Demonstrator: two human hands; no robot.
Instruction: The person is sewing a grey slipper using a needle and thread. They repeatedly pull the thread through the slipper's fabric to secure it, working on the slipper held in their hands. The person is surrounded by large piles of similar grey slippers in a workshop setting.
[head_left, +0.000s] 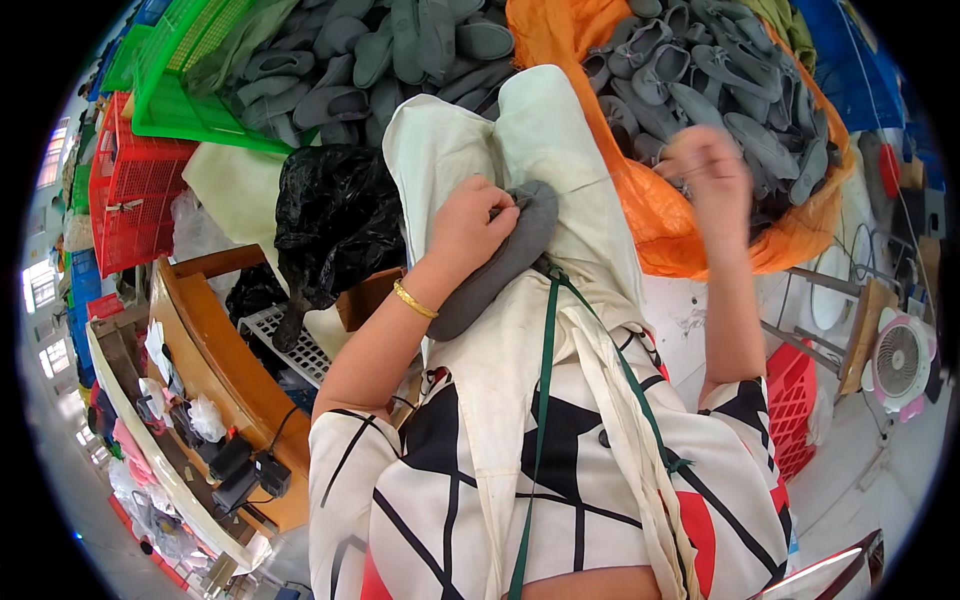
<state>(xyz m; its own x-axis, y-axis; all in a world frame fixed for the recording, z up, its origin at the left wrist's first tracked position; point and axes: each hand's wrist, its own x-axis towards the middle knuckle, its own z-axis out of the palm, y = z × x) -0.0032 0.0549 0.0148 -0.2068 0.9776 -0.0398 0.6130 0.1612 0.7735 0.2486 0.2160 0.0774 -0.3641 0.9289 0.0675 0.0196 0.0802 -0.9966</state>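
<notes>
A dark grey cloth shoe [500,265] lies slantwise across my lap, over a white apron [590,235]. My left hand [476,225] is closed on the shoe's upper edge, fingers curled at its opening. From the shoe's far end a thin thread [585,186] runs taut toward the right. My right hand [705,165] is raised at the end of that line, in front of the orange sack. Its fingers are curled together and smeared by motion; whether a needle is among them cannot be made out.
Grey shoes [400,50] fill a green crate [165,95] ahead on the left. More lie in an orange sack [670,225] ahead on the right. A black plastic bag [335,225] and a wooden drawer unit [225,330] stand at my left, a small fan [902,362] at far right.
</notes>
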